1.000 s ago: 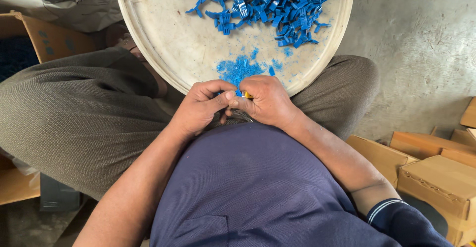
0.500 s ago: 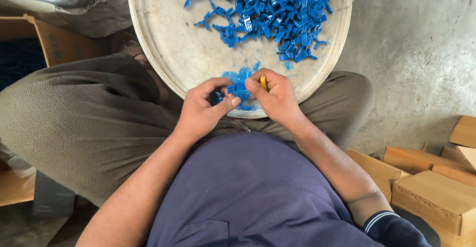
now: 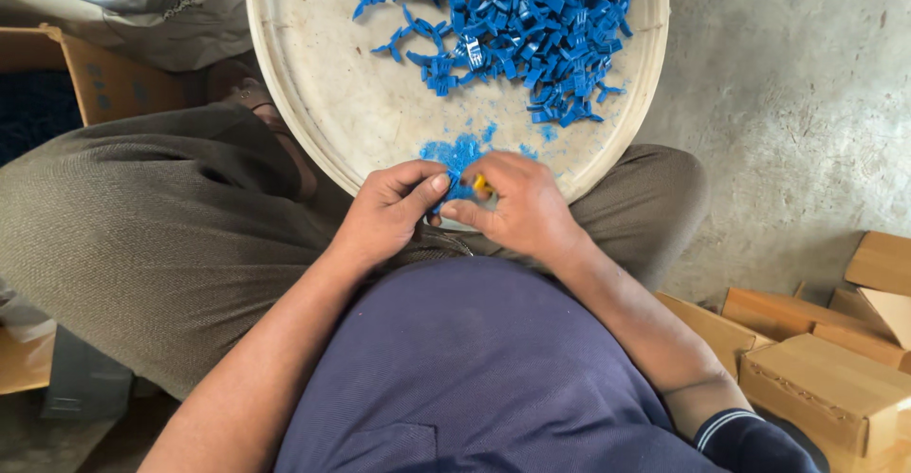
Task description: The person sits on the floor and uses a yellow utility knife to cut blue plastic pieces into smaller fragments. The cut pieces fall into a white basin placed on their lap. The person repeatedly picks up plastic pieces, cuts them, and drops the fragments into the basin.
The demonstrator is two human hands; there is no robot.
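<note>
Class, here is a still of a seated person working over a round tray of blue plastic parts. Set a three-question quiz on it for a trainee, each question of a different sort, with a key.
1. True or false: both hands meet at the near rim of the tray.
2. Where does the big pile of blue parts lie? A. far side of the tray B. on the floor C. in a box
3. What lies on the floor at the person's right?

Key
1. True: left hand and right hand pinch a small blue part together.
2. A
3. Cardboard boxes.
</note>
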